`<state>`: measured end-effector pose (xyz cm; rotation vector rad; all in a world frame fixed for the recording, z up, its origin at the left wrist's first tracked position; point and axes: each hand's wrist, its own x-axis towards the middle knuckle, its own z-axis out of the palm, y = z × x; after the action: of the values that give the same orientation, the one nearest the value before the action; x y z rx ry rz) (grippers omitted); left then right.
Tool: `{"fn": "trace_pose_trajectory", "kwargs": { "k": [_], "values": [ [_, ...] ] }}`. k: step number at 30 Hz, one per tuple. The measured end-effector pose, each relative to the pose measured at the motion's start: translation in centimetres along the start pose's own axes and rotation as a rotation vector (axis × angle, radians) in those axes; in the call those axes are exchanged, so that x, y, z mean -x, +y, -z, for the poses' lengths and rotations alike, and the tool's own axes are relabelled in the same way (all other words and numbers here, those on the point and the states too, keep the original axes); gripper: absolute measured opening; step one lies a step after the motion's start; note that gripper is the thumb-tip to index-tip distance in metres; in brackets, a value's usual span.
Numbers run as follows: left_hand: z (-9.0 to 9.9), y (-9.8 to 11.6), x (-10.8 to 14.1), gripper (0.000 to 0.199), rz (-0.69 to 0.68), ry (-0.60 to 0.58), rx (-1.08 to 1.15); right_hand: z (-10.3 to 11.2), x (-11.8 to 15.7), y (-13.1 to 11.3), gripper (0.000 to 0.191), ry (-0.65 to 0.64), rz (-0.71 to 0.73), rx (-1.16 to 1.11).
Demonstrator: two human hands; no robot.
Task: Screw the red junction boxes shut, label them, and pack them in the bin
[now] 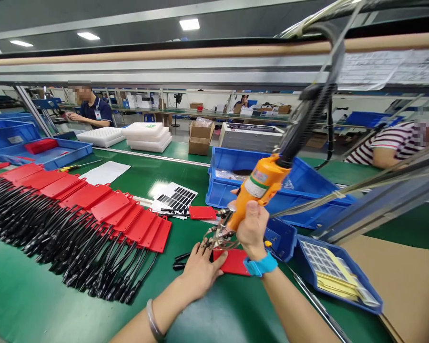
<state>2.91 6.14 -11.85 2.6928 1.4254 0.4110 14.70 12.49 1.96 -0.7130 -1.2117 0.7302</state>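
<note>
My right hand [253, 224] is wrapped round an orange powered screwdriver [259, 186], which tilts with its lower end over a flat red case [234, 262]. Metal fittings and thin tubes surround that lower end, and the exact contact at the tip cannot be made out. My left hand [202, 271] lies flat with fingers stretched out, its thumb touching the case's left end and its fingertips near the screwdriver tip. Black cable ends [180, 262] stick out to the left from under that hand. Just behind lies another red case [202, 213] with black leads.
A long row of red cases [110, 207] with black cables covers the left side. Blue bins [271, 209] stand behind and right, one tray [357, 305] holding yellow-backed sheets. Printed label sheets [177, 196] lie mid-bench. A metal post [386, 205] slants at right; co-workers sit beyond.
</note>
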Motion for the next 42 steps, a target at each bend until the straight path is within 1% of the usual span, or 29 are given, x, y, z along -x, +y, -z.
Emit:
{"fn": "trace_pose_trajectory", "kwargs": {
  "k": [2,4,6,8,10,13,16,18,22,25,27,29,31,33,36,39,41,42],
  "values": [
    [0.6,-0.1,0.2,0.051,-0.036,0.008,0.019,0.7,-0.6,-2.2,0.047,0.055,0.034,-0.005],
    [0.9,-0.2,0.0,0.051,-0.026,0.004,0.071,1.5,-1.4,-4.6,0.048,0.122,0.101,0.004],
    [0.8,-0.4,-0.4,0.052,0.048,0.010,0.144,2.0,-1.9,-6.5,0.050,0.162,0.166,0.022],
    [0.4,-0.6,-0.9,0.058,0.147,0.020,0.211,2.4,-1.8,-7.3,0.054,0.176,0.171,0.033],
    [-0.2,-0.6,-1.4,0.063,0.221,0.027,0.245,2.7,-1.0,-6.9,0.056,0.161,0.107,0.035],
    [-0.8,-0.6,-1.6,0.064,0.257,0.044,0.256,2.8,1.0,-4.8,0.053,0.103,0.019,0.014],
    [-0.9,-0.6,-1.5,0.056,0.253,0.071,0.269,2.8,2.7,-2.7,0.045,0.072,-0.032,-0.013],
    [-0.9,-0.6,-1.3,0.050,0.242,0.080,0.276,2.8,3.3,-1.8,0.045,0.078,-0.046,-0.020],
    [-0.8,-0.6,-1.3,0.043,0.234,0.067,0.290,2.8,3.6,-1.5,0.051,0.100,-0.027,0.015],
    [-1.0,-0.5,-1.3,0.040,0.244,0.058,0.332,2.7,4.0,-1.7,0.048,0.089,0.003,0.058],
    [-1.3,-0.6,-1.3,0.040,0.273,0.072,0.355,2.6,4.5,-1.7,0.045,0.074,0.037,0.077],
    [-1.7,-0.6,-1.4,0.041,0.290,0.092,0.349,2.4,5.0,-1.4,0.047,0.069,0.079,0.083],
    [-2.0,-0.7,-1.4,0.042,0.282,0.104,0.323,2.2,5.6,-1.1,0.048,0.074,0.103,0.071],
    [-2.1,-0.8,-1.3,0.045,0.264,0.100,0.297,2.1,6.0,-0.8,0.043,0.081,0.102,0.043],
    [-1.4,-0.6,-1.0,0.054,0.221,0.076,0.275,2.7,5.8,-1.2,0.040,0.083,0.057,-0.023],
    [0.5,-1.0,-0.9,0.059,0.148,0.033,0.163,4.0,4.0,-3.4,0.051,0.102,-0.006,-0.083],
    [2.3,-2.1,-1.6,0.056,0.116,0.016,0.031,5.0,2.2,-5.4,0.061,0.156,-0.043,-0.096],
    [3.2,-3.1,-2.3,0.054,0.111,0.016,-0.026,5.4,1.3,-6.3,0.063,0.180,-0.053,-0.090]
  ]
}}
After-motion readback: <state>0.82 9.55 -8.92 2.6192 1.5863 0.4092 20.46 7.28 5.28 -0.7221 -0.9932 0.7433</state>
